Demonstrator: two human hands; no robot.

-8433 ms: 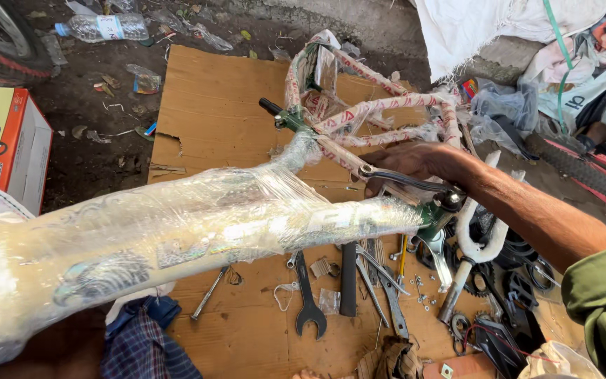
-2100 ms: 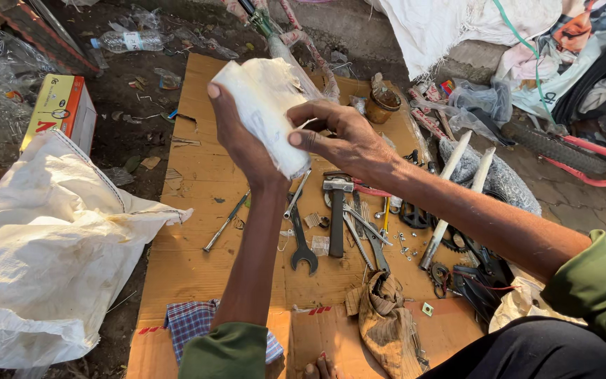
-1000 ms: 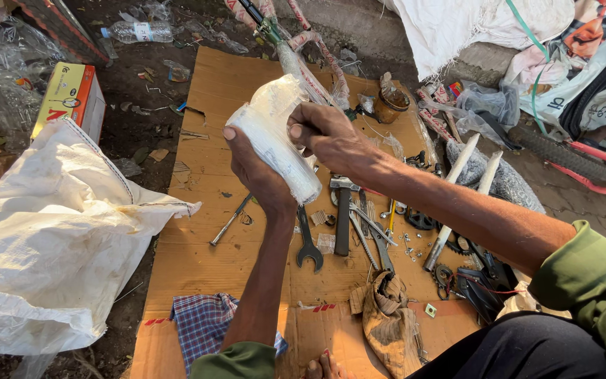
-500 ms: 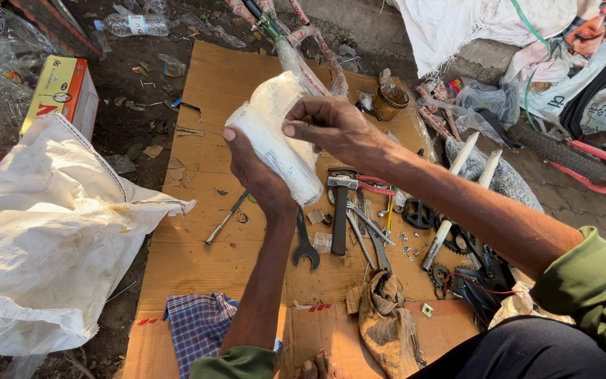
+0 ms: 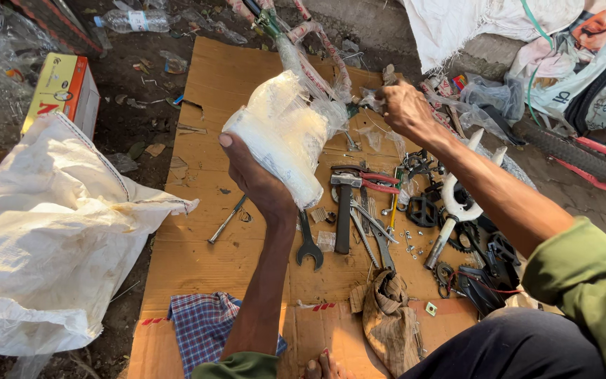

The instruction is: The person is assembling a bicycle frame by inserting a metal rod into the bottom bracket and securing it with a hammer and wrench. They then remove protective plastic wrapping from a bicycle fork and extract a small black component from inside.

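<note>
My left hand (image 5: 257,184) is raised over the cardboard and grips a thick wad of clear plastic wrap (image 5: 282,137). A strand of that wrap stretches to the right, where my right hand (image 5: 405,109) pinches and pulls it. Behind both hands lies a pink-and-white bicycle frame (image 5: 310,42), still partly covered in plastic. Below my hands, tools are spread on the cardboard sheet (image 5: 198,260): a spanner (image 5: 308,245), a hammer (image 5: 343,210) and red-handled pliers (image 5: 373,184).
A large white woven sack (image 5: 43,231) lies at the left, a yellow box (image 5: 61,88) behind it. White fork (image 5: 457,203), pedals, chainring and small parts sit at the right. A checked cloth (image 5: 205,326) and a brown rag (image 5: 391,323) lie near me.
My right hand has moved from the wad up and to the right, drawing a strand of plastic with it. My left hand still holds the wad, now bulkier and turned.
</note>
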